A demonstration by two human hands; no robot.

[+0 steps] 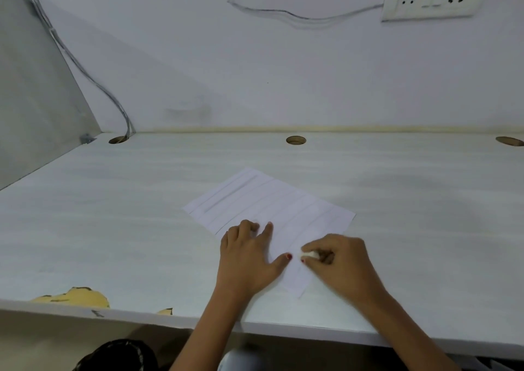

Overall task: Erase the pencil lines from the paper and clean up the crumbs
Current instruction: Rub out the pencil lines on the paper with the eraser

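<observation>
White paper (pixel 283 200): one sheet lying flat on the counter (pixel 113 214), turned cornerwise. One corner points at the near edge and the opposite one at the back wall. It sits closer to the near edge than to the back.
Pencil lines (pixel 226 197): faint grey parallel strokes running from near-left to far-right across the sheet. They are plainest toward its left and far corners and dimmer by the hands.
Left hand (pixel 249 254): palm down, fingers straight and spread, pressing the sheet's near-left edge to the counter. It holds nothing.
Right hand (pixel 340 260): fingers curled in a pinch round a small white eraser (pixel 309 254). The eraser's tip touches the paper by the near corner, just beside the left thumb.
Key relation: the clearest lines lie away from the eraser, toward the far and left corners. The rubbing probably has to work outward from the near corner, along each line's long axis. The right hand is placed for that while the left steadies the sheet.
Stage: judged as erasing under way, with most lines not yet done.
Crumbs: too small to make out.
Containers: no bin or tray shows. Three round cable holes (pixel 295 140) sit along the back edge, and a cable (pixel 93 78) drops into the left one.
Risk: the thin sheet may crease or slide if the left hand's pressure eases.
Chipped patch (pixel 73 297): yellow core showing at the near-left edge, well apart from the paper.
</observation>
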